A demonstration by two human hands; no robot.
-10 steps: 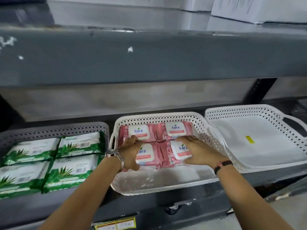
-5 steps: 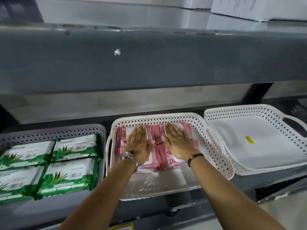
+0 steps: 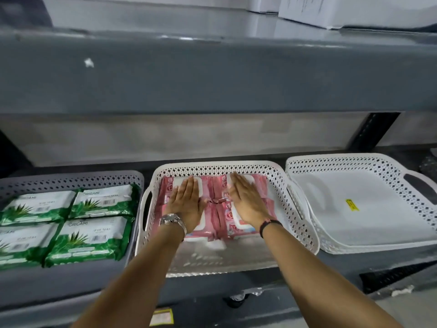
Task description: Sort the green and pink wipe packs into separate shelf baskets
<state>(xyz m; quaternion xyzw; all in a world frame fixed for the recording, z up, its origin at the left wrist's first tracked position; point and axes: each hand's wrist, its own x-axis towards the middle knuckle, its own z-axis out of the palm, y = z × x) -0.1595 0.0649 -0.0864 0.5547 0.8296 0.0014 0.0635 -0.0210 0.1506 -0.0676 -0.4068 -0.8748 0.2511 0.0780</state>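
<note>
Pressing flat, your left hand (image 3: 186,204) and right hand (image 3: 247,202) lie open-fingered — gripping nothing — on the pink packs (image 3: 217,214) in the middle white basket (image 3: 290,209); green packs (image 3: 71,221) fill the grey basket (image 3: 71,179) beside it.

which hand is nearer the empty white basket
Right. The right hand lies flat on the pink packs in the middle basket, the side next to the empty basket. The left hand is farther off.

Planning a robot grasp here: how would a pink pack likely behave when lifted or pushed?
The pink packs have crinkled film ends, so probably soft and saggy. Glossy wrap suggests slippery. The flat white lid looks stiffer, likely the better contact. Flat shape: should slide, not roll.
</note>
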